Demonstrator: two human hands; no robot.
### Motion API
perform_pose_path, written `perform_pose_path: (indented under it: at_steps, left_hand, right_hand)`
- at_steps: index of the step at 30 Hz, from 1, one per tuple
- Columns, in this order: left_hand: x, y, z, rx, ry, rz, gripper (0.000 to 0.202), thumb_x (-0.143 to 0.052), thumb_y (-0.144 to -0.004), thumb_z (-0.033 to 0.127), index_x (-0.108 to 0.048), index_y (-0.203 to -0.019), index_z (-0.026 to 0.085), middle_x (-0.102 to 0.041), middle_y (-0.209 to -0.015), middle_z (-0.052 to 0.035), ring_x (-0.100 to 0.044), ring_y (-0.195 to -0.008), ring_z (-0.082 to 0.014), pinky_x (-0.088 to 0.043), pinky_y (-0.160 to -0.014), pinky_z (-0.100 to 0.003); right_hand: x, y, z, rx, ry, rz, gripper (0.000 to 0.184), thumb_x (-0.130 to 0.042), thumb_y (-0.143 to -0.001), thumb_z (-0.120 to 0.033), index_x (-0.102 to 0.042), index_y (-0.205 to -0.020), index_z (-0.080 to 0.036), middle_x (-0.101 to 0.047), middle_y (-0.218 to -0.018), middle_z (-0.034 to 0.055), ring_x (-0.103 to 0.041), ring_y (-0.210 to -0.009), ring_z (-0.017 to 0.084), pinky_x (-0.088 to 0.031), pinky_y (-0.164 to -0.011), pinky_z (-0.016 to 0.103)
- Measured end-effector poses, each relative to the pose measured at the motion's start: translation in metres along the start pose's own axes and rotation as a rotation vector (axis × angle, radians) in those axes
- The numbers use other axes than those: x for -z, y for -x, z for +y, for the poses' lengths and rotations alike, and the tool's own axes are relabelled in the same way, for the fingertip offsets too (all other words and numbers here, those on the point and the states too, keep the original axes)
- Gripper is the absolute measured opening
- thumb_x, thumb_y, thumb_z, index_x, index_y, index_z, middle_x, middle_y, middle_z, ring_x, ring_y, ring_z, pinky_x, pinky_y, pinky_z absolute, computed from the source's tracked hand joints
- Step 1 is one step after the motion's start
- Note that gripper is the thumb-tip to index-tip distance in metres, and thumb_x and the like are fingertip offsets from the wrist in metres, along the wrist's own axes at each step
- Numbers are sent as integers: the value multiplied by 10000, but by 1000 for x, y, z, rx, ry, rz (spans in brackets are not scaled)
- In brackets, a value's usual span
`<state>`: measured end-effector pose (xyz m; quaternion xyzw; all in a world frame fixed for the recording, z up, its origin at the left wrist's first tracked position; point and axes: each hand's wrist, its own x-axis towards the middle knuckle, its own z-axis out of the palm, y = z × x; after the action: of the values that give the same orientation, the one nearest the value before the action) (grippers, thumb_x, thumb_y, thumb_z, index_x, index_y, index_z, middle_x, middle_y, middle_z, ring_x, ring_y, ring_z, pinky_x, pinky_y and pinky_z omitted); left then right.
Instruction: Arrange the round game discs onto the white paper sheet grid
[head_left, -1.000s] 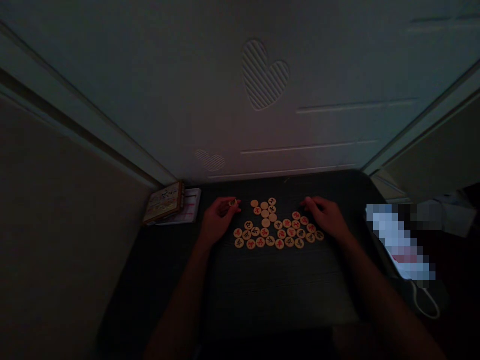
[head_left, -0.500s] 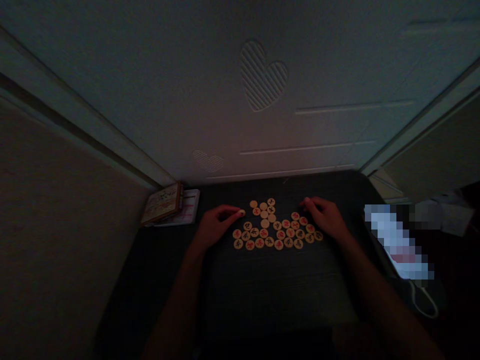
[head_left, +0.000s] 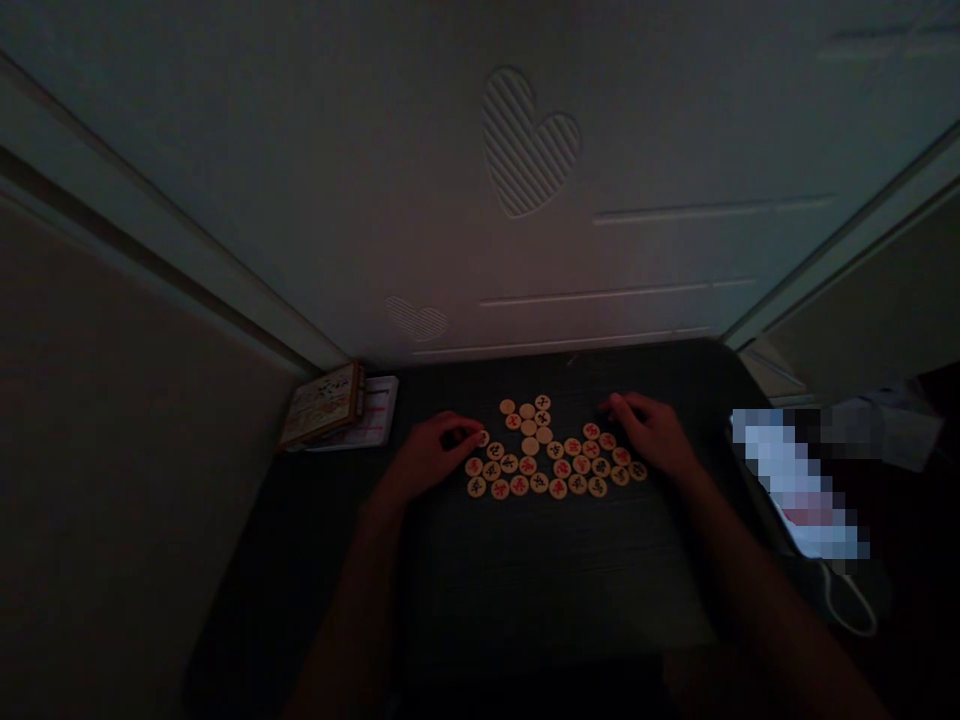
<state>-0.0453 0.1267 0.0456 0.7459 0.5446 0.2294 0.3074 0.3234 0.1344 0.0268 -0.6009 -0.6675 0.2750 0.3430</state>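
Observation:
Between thumb and fingertips, my left hand [head_left: 437, 452] pinches a round wooden Chinese chess piece [head_left: 484, 438] with a dark mark, at the left end of the group of pieces. Just below and right of it lies a black-marked piece [head_left: 495, 451]. Several red- and black-marked pieces [head_left: 519, 486] form staggered rows on the dark table [head_left: 555, 570]. Above them stands a cluster of blank-faced pieces [head_left: 529, 428] and a few marked ones. My right hand [head_left: 646, 430] is beyond the upper right end of the rows, its fingers curled together; whatever they hold, if anything, is hidden.
A patterned box [head_left: 322, 408] lies on a white booklet or box [head_left: 382, 412] at the table's back left. A pale panel with a raised heart [head_left: 529, 150] rises behind the table. On the right are a blurred-out bright screen [head_left: 795, 485] and a white cable [head_left: 851, 610].
My left hand has brought the pinched Chinese chess piece slightly down toward the left end of the rows. My right hand has barely moved.

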Motion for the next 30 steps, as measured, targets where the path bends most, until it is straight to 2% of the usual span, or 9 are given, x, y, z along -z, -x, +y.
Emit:
perform_pose_path:
  at_steps: [5,9,14,19,23,27,30]
  left_hand:
    - [0,0,-3,-28,11,18,212,-671,-893,440,-780,-966,273,-751,-973,-37,-683,-821,-200,-525,-717,-315]
    - [-2,2,-5,14,35,27,252,-670,-885,477,-776,-990,274,-773,-956,-32,-691,-825,-213,-523,-716,-323]
    - [-10,1,-10,116,79,182,288,-628,-912,484,-771,-997,249,-779,-851,-18,-687,-742,-199,-506,-666,-300]
    - [-17,-2,-12,131,94,293,350,-595,-921,510,-761,-1015,217,-750,-759,-19,-668,-676,-189,-494,-610,-280]
    - [-19,-4,-15,126,112,321,374,-588,-919,523,-751,-1042,210,-750,-743,-18,-685,-672,-191,-504,-618,-279]
    - [-20,-5,-19,104,127,320,356,-592,-916,517,-748,-1028,218,-761,-766,-21,-709,-696,-200,-519,-646,-288]
    - [-21,-6,-20,93,133,324,349,-597,-914,516,-748,-1022,220,-760,-754,-20,-713,-697,-203,-517,-639,-287]
  right_hand:
    - [0,0,1,0,-9,-7,475,-476,-993,-586,-773,-937,-221,-767,-835,39,-713,-784,215,-518,-702,314]
    - [0,0,1,7,-6,-1,474,-475,-994,-584,-772,-942,-217,-770,-844,44,-715,-792,220,-521,-711,320]
    - [-2,1,0,0,-13,9,474,-478,-994,-577,-772,-921,-214,-770,-845,46,-714,-779,214,-522,-707,316]
    - [0,-1,-5,6,-25,15,447,-481,-999,-545,-766,-938,-205,-777,-886,54,-721,-830,218,-536,-748,331]
    - [3,2,-29,53,-10,6,343,-560,-973,-498,-750,-1007,-215,-772,-984,54,-711,-887,213,-542,-795,336]
    - [-10,13,-68,254,125,-173,198,-610,-969,-381,-728,-993,-224,-739,-944,53,-673,-861,202,-526,-801,332]
    - [-28,18,-89,405,267,-263,148,-609,-977,-277,-720,-1042,-203,-716,-1018,88,-639,-974,229,-502,-886,360]
